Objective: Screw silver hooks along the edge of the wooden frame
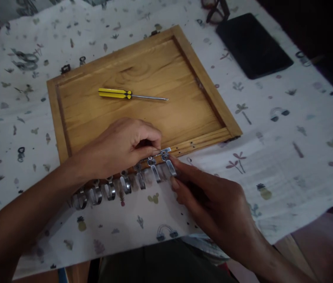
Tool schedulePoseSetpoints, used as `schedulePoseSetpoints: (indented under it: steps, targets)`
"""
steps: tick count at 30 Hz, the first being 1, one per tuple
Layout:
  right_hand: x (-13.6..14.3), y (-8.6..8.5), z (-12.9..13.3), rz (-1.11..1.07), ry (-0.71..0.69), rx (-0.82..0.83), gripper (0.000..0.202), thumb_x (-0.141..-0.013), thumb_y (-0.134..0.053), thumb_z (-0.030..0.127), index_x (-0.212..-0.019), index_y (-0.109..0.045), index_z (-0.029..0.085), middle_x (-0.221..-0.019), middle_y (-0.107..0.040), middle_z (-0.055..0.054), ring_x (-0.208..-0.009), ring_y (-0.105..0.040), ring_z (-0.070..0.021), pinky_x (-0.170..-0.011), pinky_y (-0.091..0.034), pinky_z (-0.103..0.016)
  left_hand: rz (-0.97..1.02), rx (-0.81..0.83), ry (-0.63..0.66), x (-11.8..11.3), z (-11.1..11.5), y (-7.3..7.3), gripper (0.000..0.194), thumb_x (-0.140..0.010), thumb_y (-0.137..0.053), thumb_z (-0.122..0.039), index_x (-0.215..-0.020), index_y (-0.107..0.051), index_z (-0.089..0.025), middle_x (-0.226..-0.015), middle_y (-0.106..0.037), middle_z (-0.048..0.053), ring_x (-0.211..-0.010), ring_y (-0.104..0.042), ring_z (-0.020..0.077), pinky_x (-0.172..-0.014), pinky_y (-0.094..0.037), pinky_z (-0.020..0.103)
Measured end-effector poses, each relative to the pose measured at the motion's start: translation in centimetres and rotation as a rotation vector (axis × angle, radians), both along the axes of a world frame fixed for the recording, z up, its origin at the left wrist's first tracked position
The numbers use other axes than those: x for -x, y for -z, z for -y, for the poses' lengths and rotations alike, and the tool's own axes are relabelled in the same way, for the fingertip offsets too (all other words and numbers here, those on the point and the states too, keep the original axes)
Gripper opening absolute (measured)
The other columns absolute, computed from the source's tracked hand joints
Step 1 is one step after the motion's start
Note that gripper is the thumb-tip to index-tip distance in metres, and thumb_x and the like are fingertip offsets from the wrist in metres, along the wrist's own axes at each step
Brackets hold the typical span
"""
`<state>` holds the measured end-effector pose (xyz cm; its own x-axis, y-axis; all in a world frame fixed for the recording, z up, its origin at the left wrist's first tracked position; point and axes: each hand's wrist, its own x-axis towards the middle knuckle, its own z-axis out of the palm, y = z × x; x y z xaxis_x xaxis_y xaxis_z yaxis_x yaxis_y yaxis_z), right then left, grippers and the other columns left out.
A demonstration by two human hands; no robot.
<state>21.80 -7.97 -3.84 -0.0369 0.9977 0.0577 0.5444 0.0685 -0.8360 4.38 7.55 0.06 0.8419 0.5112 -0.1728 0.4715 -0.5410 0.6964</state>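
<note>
Both hands (119,147) (210,198) pinch one rail (125,182) bearing seven metal hooks (110,190).

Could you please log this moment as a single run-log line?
left hand: pinching hook rack end | right hand: fingertips on end hook | screwdriver: lying on wooden panel

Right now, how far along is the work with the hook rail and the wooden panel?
Done: the metal hook rail lies along the wooden panel's near edge. In hand: the left hand pinches the rail's end, while the right hand steadies the last hook. Left: no screws are visible, and the yellow screwdriver lies untouched on the panel.
</note>
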Motion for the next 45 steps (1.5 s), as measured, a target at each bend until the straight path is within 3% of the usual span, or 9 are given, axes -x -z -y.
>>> schedulePoseSetpoints:
  steps: [8, 16, 24, 35, 43, 45]
  targets:
    - [0.01, 0.14, -0.31, -0.003, -0.007, -0.045, 0.035, -0.102, -0.052, 0.024, -0.132, -0.068, 0.017, -0.071, -0.074, 0.0, -0.048, -0.063, -0.013, -0.053, -0.057, -0.027, 0.004, 0.038, -0.009, 0.26, -0.08, 0.08, 0.015, -0.089, -0.061, -0.011, -0.078, -0.069, -0.016, -0.072, -0.065, -0.002, -0.07, -0.057, 0.0105, -0.066, -0.039, 0.024]
    - [0.12, 0.19, -0.71, 0.04, -0.024, -0.096, 0.032, -0.103, -0.049, 0.023, -0.125, -0.069, 0.01, -0.059, -0.064, 0.003, -0.044, -0.058, -0.0105, -0.044, -0.047, -0.023, 0.011, 0.051, -0.023, 0.26, -0.1, 0.14, 0.015, -0.089, -0.062, -0.011, -0.077, -0.07, -0.016, -0.072, -0.066, -0.003, -0.069, -0.057, 0.0098, -0.065, -0.038, 0.024]
    - [0.12, -0.06, -0.33, 0.049, -0.024, -0.09, 0.034, -0.103, -0.05, 0.022, -0.126, -0.069, 0.007, -0.065, -0.069, 0.0, -0.047, -0.061, -0.0109, -0.047, -0.049, -0.023, 0.021, 0.049, -0.045, 0.26, 0.08, 0.2, 0.014, -0.088, -0.064, -0.01, -0.078, -0.071, -0.016, -0.074, -0.067, -0.003, -0.071, -0.059, 0.0091, -0.067, -0.04, 0.023]
    - [0.34, 0.16, -0.53, 0.058, -0.019, -0.089, 0.032, -0.102, -0.051, 0.022, -0.126, -0.071, 0.014, -0.088, -0.081, -0.007, -0.058, -0.072, -0.0152, -0.06, -0.062, -0.027, 0.0, 0.039, -0.052, 0.15, 0.2, 0.12, 0.015, -0.089, -0.066, -0.011, -0.077, -0.071, -0.017, -0.076, -0.068, -0.003, -0.074, -0.06, 0.0099, -0.069, -0.039, 0.024]
    - [0.19, 0.22, -0.33, 0.069, -0.004, -0.101, 0.032, -0.101, -0.054, 0.021, -0.127, -0.071, 0.016, -0.092, -0.082, -0.006, -0.067, -0.076, -0.0161, -0.063, -0.063, -0.025, -0.02, -0.002, -0.038, 0.01, 0.27, 0.07, 0.015, -0.091, -0.064, -0.014, -0.077, -0.071, -0.017, -0.075, -0.067, -0.002, -0.074, -0.058, 0.0116, -0.069, -0.039, 0.026]
    - [0.18, 0.32, -0.34, 0.074, 0.001, -0.097, 0.032, -0.101, -0.054, 0.022, -0.127, -0.071, 0.014, -0.089, -0.082, -0.006, -0.061, -0.074, -0.0149, -0.061, -0.062, -0.025, -0.02, -0.008, -0.032, 0.0, 0.27, 0.08, 0.016, -0.091, -0.063, -0.014, -0.078, -0.07, -0.017, -0.075, -0.067, -0.002, -0.074, -0.058, 0.0119, -0.068, -0.039, 0.026]
